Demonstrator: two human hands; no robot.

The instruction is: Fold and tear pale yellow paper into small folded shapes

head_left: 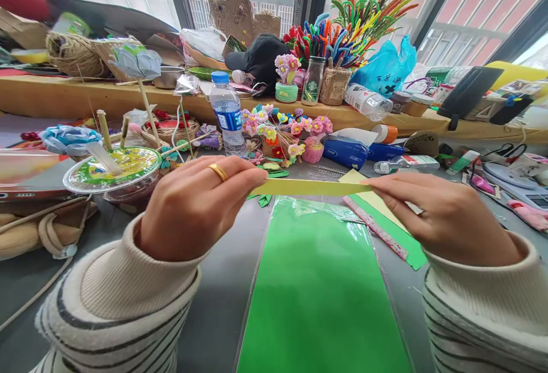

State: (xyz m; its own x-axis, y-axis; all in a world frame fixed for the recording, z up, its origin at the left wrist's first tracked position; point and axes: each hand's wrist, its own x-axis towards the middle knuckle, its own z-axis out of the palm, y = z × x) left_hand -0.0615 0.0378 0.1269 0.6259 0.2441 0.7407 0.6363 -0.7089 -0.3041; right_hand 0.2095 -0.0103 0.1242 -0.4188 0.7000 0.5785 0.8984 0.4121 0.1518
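A narrow yellow paper strip (314, 187) is stretched level between my two hands. My left hand (192, 207) pinches its left end and wears a gold ring; my right hand (449, 213) pinches the other end. Beneath the strip lies a stack of green paper (317, 293) in a clear plastic sleeve. To its right, a pink patterned ruler (377, 227) rests across loose green paper (416, 256) and a yellow sheet (391, 213). Small folded green pieces (264, 200) sit just beyond my left fingertips.
A lidded drink cup (113, 176) stands left of my left hand. Behind are a water bottle (228, 116), crocheted flowers (282, 133) and a blue tissue pack (346, 151). A wooden ledge (184, 97) crosses the back, crowded with twine, pipe cleaners (363, 24) and bags.
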